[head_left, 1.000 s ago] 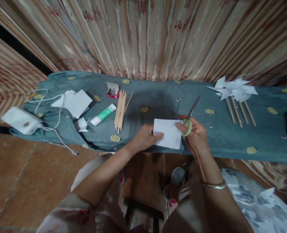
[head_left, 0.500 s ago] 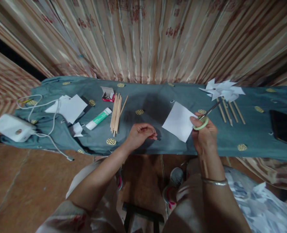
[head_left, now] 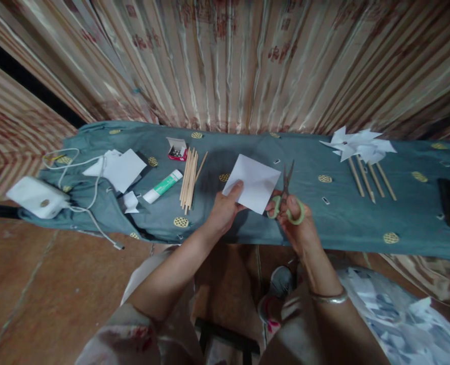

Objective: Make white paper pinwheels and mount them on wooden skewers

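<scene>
- One plain white square of paper [head_left: 253, 185], with no long side, sits skewed, its corners near 11, 2, 5 and 8 o'clock.
- From where I stand, the metal scissors with pale green ring handles [head_left: 286, 187] point their long axis towards 12, blades slightly parted; the paper lies at 9 o'clock from those blades, which run past its side, not across it.
- The person's left hand [head_left: 225, 209] is nearer: it pinches the paper at its 8 o'clock side, thumb on top, and the paper spreads away towards 2.
- The right hand [head_left: 296, 223] grips the scissors' handles, with the paper at its 10 o'clock; I can't tell whether its fingers touch the paper.
- Thin pale wooden sticks [head_left: 189, 180] lie bundled at 10 o'clock from the left hand.
</scene>
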### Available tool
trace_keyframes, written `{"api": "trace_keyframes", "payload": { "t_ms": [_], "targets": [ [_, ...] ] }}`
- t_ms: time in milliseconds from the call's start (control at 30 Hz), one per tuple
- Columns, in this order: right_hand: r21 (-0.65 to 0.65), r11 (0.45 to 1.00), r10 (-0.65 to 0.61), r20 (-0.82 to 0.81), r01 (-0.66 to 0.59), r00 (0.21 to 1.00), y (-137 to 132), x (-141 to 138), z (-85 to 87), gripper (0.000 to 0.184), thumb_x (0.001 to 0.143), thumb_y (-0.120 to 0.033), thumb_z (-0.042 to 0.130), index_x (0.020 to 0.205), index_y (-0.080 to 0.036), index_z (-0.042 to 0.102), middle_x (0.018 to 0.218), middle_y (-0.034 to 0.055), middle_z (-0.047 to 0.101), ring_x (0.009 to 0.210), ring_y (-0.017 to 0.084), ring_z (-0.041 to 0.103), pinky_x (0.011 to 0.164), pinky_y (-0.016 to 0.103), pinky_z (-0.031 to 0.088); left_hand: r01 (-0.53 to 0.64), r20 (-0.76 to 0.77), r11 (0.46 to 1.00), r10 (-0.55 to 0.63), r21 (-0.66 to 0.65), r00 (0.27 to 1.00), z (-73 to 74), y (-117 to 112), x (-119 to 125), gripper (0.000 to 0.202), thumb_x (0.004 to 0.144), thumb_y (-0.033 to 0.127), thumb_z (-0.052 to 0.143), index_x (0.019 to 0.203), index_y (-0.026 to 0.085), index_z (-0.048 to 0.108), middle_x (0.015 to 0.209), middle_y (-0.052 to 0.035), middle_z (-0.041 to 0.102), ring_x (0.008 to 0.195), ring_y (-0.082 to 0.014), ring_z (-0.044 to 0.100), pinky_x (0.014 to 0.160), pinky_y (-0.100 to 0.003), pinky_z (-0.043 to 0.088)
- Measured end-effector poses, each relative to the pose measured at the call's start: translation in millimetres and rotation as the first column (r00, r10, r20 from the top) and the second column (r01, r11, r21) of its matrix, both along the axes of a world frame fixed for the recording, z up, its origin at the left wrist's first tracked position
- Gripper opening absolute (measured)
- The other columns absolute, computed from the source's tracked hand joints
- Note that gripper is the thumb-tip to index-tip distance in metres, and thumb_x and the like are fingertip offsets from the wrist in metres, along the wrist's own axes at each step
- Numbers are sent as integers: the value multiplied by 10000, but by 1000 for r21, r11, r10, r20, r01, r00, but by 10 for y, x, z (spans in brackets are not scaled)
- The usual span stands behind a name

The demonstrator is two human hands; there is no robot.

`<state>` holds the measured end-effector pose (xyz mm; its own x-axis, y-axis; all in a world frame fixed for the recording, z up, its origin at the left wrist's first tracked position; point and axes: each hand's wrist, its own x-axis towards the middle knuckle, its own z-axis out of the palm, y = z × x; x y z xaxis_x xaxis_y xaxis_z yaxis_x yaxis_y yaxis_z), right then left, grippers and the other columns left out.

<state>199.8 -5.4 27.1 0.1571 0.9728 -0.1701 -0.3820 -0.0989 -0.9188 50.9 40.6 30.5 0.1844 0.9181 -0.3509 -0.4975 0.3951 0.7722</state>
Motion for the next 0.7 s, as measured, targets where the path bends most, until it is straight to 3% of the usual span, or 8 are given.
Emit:
{"api": "trace_keyframes", "payload": {
  "t_ms": [133,233,500,700],
  "targets": [
    [-25,956,295,73,-294,953,-200,-40,-20,556,702,-638,675,1024,-184,679,769,40,682,647,149,559,667,292,452,-76,-15,996,77,51,997,69,122,-147,248,810,345,655,956,146,639,950,-96,722,932,-236,674,811,-382,555],
    [-61,907,420,117,-416,900,-287,-84,-2,538,687,-627,696,989,-183,689,782,51,684,664,156,574,677,299,461,-95,-63,994,99,59,993,80,145,-196,236,827,360,639,946,156,632,899,-89,729,937,-240,679,801,-395,559],
    [-138,880,473,203,-454,857,-297,-79,57,511,699,-588,700,982,-162,716,653,34,654,597,145,534,590,277,443,-24,-92,998,29,56,995,108,122,-207,329,828,411,640,1042,163,604,752,-53,717,840,-219,695,763,-372,564],
    [-163,886,459,188,-434,868,-294,-88,46,462,643,-519,770,945,-172,737,622,22,640,562,134,534,554,267,440,-14,-117,999,20,46,993,107,121,-197,352,829,413,638,1059,149,602,781,-64,722,836,-211,692,774,-352,559]
  ]
}}
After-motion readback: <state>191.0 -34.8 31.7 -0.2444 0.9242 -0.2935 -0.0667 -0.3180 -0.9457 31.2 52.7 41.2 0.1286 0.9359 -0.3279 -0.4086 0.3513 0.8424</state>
